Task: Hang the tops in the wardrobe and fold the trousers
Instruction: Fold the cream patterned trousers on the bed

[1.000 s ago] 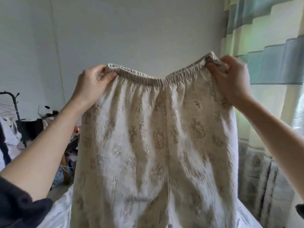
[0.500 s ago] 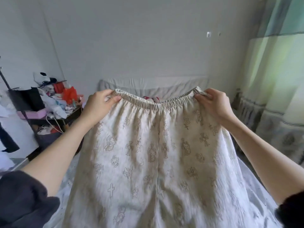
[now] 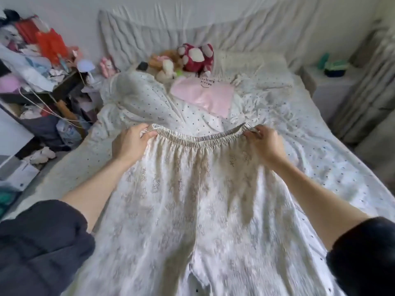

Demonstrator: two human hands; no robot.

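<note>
Trousers [image 3: 192,210] hung spread over the bed [image 3: 320,146], left hand [image 3: 128,144] and right hand [image 3: 267,144] each pinching a waistband corner; judged best laid flat, legs aligned, before folding

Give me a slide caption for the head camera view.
Both hands, left hand and right hand, hold patterned trousers by the waistband over the bed.

left hand [image 3: 128,144]: fingers curled, pinching | right hand [image 3: 267,143]: same | both arms outstretched

trousers [image 3: 192,210] lowered from air onto bed [image 3: 320,146]
</note>
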